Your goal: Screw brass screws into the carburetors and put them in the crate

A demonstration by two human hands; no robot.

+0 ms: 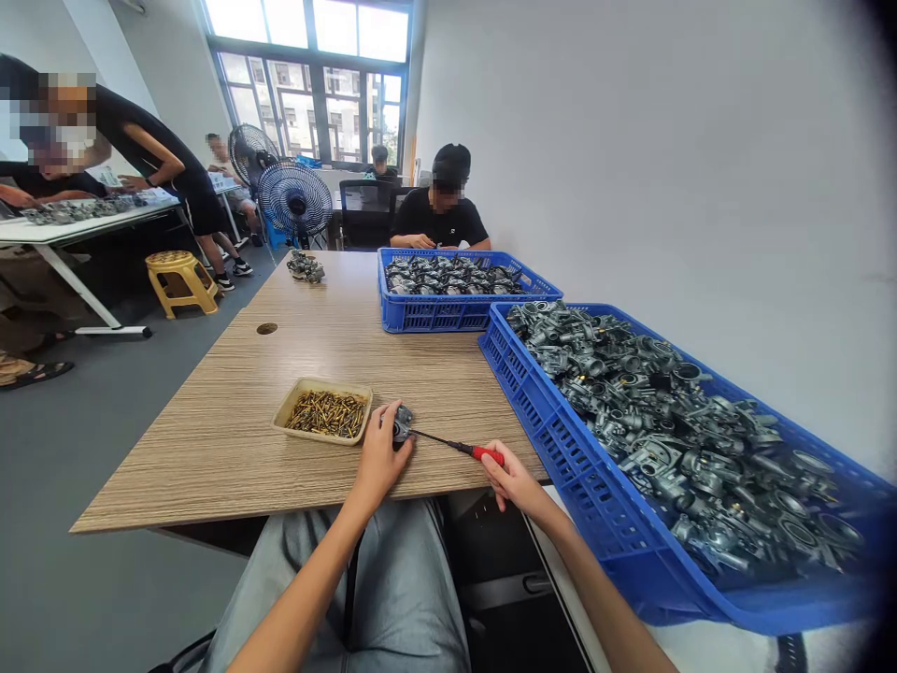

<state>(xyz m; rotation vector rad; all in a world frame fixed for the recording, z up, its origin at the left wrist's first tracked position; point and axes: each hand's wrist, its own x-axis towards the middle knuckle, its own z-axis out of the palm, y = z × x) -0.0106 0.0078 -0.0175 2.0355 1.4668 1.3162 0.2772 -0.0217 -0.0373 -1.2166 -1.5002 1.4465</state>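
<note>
My left hand (382, 451) is wrapped over a small grey metal carburetor body (402, 423) on the wooden table, its fingers covering part of it. My right hand (513, 477) grips the red handle of a screwdriver (448, 442), whose dark shaft points left and reaches the side of the carburetor. Whether the tip sits in a hole or only touches is too small to tell. Just left of my left hand stands a cream plastic tray (281, 422) full of small brass-coloured parts (328, 413).
A large blue crate (547, 421) heaped with metal carburetor bodies stands at my right. Another blue crate (434, 313) with similar parts is behind it. A few metal parts (306, 267) lie at the table's far left. A person (441, 220) sits beyond; fans (295, 201) and a yellow stool (180, 280) stand left.
</note>
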